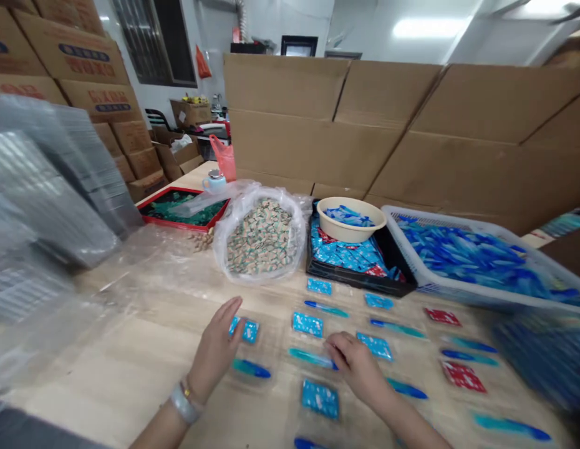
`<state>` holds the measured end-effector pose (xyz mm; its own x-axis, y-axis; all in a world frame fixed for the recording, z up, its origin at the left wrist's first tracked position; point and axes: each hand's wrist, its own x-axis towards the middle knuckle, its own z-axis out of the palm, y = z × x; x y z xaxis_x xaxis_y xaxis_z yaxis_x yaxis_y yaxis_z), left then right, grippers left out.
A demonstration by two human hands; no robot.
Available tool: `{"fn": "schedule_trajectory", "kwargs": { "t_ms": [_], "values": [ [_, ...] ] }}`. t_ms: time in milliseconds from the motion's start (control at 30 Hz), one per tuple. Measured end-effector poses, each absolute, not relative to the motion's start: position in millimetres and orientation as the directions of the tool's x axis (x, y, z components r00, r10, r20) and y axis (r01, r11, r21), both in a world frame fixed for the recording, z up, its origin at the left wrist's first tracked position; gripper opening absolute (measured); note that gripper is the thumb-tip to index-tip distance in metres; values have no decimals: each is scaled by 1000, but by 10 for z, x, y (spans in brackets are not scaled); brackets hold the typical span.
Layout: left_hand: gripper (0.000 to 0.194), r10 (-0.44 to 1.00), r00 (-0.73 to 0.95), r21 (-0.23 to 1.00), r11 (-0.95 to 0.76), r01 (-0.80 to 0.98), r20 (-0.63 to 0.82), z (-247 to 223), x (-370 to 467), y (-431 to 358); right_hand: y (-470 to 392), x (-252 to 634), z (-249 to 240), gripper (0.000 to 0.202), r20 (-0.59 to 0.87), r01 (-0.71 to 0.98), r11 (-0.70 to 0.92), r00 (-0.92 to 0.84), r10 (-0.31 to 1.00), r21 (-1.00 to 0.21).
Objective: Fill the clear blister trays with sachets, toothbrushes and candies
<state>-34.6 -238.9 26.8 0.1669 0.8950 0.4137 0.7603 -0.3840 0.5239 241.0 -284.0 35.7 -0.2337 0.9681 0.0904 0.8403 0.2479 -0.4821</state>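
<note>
My left hand (217, 352) rests over a clear tray at the table's middle, its fingers apart and touching the edge of a blue packet (250, 332). Below that packet lies a blue pen-like item (252, 368). My right hand (353, 362) has its fingers pressed together at the dark-blue end of another pen-like item (311, 357); whether it grips it is unclear. Above this item sits a blue packet (307, 324). More blue packets, such as one (320, 399) nearer the front, and red packets (463, 376) at the right lie in clear trays.
Behind stand a bag of small pieces (262, 240), a red tray (154, 219), a black crate (360, 282) with a cream bowl (348, 232), and a white basket (481, 289) of blue items. Stacked clear trays (79, 168) rise at left; cardboard (290, 143) walls the back.
</note>
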Motion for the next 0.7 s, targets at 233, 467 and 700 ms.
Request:
{"fn": "schedule_trajectory", "kwargs": {
  "t_ms": [233, 467, 700],
  "values": [
    [29, 921, 191, 654, -377, 655, 339, 801, 192, -1509, -2551, 3046, 475, 25, 149, 822, 131, -58, 987, -554],
    [29, 873, 350, 595, -488, 639, 340, 997, 501, -997, -1793, 3405, 791, 21, 279, 818, 143, 22, 960, -557],
    [25, 961, 273, 487, -259, 834, 44, 638, 129, -450, -1341, 2673, 767, 27, 269, 709, 358, -240, 933, -608]
  ]
}}
